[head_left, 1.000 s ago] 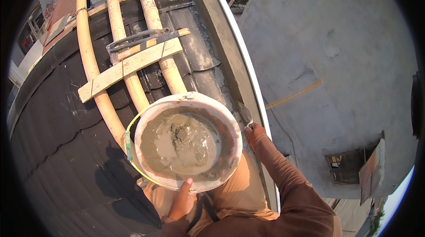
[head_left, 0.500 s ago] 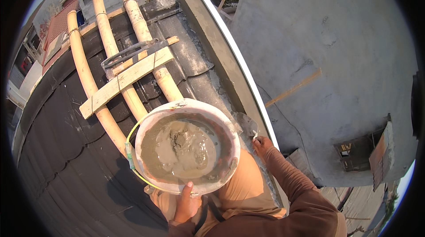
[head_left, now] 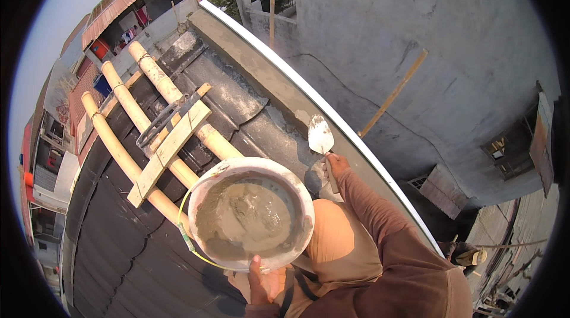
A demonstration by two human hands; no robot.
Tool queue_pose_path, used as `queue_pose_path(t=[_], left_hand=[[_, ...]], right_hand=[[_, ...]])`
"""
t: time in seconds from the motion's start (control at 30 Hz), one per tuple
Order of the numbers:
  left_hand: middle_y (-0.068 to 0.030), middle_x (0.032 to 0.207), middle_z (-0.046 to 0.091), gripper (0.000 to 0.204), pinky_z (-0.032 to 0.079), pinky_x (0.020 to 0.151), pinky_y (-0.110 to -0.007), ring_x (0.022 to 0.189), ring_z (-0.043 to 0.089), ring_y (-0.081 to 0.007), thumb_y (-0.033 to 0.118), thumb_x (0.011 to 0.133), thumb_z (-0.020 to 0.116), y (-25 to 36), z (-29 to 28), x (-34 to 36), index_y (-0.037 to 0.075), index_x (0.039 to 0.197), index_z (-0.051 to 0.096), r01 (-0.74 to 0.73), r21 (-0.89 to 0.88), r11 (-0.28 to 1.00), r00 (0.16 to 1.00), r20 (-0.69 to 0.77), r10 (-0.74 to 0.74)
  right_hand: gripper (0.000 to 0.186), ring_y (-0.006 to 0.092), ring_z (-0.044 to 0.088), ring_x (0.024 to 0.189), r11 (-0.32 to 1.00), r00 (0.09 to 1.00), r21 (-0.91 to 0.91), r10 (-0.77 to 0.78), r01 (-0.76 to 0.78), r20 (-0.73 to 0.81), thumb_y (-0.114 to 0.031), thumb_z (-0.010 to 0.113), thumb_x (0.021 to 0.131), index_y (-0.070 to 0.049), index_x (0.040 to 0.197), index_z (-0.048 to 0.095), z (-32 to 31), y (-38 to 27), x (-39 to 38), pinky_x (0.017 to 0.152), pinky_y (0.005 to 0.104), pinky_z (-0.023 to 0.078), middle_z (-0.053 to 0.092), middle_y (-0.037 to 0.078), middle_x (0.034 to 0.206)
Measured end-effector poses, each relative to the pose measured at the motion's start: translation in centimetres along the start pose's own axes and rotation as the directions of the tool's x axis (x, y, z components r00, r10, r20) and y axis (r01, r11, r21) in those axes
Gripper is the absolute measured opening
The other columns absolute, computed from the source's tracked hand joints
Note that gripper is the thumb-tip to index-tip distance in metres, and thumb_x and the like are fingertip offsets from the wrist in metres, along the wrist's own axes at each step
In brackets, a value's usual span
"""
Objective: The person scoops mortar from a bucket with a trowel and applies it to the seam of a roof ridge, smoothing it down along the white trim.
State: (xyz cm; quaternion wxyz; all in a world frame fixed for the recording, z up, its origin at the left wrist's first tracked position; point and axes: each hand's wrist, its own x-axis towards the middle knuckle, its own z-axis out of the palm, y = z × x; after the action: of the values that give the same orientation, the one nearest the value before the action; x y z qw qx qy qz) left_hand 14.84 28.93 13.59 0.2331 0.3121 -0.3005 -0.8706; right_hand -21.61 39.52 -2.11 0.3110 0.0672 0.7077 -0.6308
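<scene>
- One round bowl (head_left: 251,214) of wet grey mortar sits over the person's lap; the left hand (head_left: 265,282) grips its near rim.
- One trowel (head_left: 321,137); the right hand (head_left: 335,165) is closed around its handle, blade raised over the grey ledge (head_left: 261,68).
- Three bamboo poles (head_left: 136,117) lie on the dark roof (head_left: 119,252), crossed by one wooden plank (head_left: 168,150).
- Compared with a moment ago, the trowel is lifted clear into view and the poles appear farther left.

Three bamboo poles (head_left: 127,104) run from ten o'clock toward centre across the dark tiled roof (head_left: 113,247), with a wooden plank (head_left: 169,152) laid over them. A grey concrete wall (head_left: 415,45) fills one to three o'clock, a thin wooden stick (head_left: 392,95) slanting against it.
</scene>
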Motion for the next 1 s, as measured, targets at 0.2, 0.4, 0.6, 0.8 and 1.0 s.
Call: queue_pose_path(t=[0.2,0.4,0.6,0.8,1.0], left_hand=[[-0.007,0.154,0.048,0.07,0.037,0.118,-0.055,0.144,0.044,-0.0279,0.034,0.096,0.067,-0.7,-2.4,-0.2,0.014,0.156,0.036,0.036,-0.004,0.999,0.999,-0.009,-0.036],[-0.008,0.153,0.049,0.068,0.033,0.122,-0.051,0.143,0.045,-0.0276,0.028,0.096,0.066,-1.0,-1.4,0.5,0.008,0.155,0.037,0.009,-0.045,0.999,0.999,-0.03,-0.011],[-0.0054,0.157,0.045,0.069,0.032,0.122,-0.054,0.146,0.041,-0.0276,0.031,0.098,0.065,-0.8,-2.2,0.1,0.015,0.158,0.034,-0.005,-0.018,1.0,1.0,-0.007,0.005],[-0.0051,0.157,0.044,0.068,0.03,0.123,-0.055,0.146,0.04,-0.0273,0.03,0.099,0.064,-1.1,-2.6,-0.3,0.017,0.158,0.033,-0.022,0.049,0.999,0.998,-0.05,0.024],[-0.0083,0.148,0.054,0.059,0.032,0.122,-0.046,0.138,0.049,-0.0258,0.029,0.1,0.063,-0.6,-1.0,-0.2,0.006,0.15,0.042,0.003,-0.045,0.999,0.999,-0.035,-0.005]], right_hand=[[0.043,0.0199,0.062,0.053,0.981,0.998,-0.181,-0.067,0.069,0.02,-0.039,0.05,0.105,0.001,0.098,0.067,-4.6,3.2,-4.2,0.05,0.037,0.051,0.065,0.011,0.075],[0.043,0.0221,0.063,0.053,0.965,0.968,-0.117,-0.222,0.236,0.118,-0.037,0.053,0.105,0.003,0.098,0.068,4.3,-3.4,2.1,0.051,0.0371,0.051,0.067,0.013,0.074],[0.044,0.0218,0.063,0.053,0.999,1.0,-0.048,0.014,-0.014,0.006,-0.037,0.052,0.105,0.003,0.096,0.068,1.6,-0.4,-1.2,0.051,0.0378,0.051,0.066,0.013,0.072],[0.04,0.0292,0.069,0.07,0.963,0.998,-0.27,-0.021,0.006,-0.051,-0.037,0.053,0.104,0.001,0.106,0.067,-5.9,4.8,-6.2,0.063,0.0453,0.056,0.07,0.018,0.085],[0.037,0.047,0.064,0.111,0.615,0.919,-0.714,-0.38,0.336,0.105,-0.029,0.06,0.099,0.001,0.12,0.062,3.5,-2.6,-1.9,0.097,0.0528,0.05,0.069,0.028,0.118]])
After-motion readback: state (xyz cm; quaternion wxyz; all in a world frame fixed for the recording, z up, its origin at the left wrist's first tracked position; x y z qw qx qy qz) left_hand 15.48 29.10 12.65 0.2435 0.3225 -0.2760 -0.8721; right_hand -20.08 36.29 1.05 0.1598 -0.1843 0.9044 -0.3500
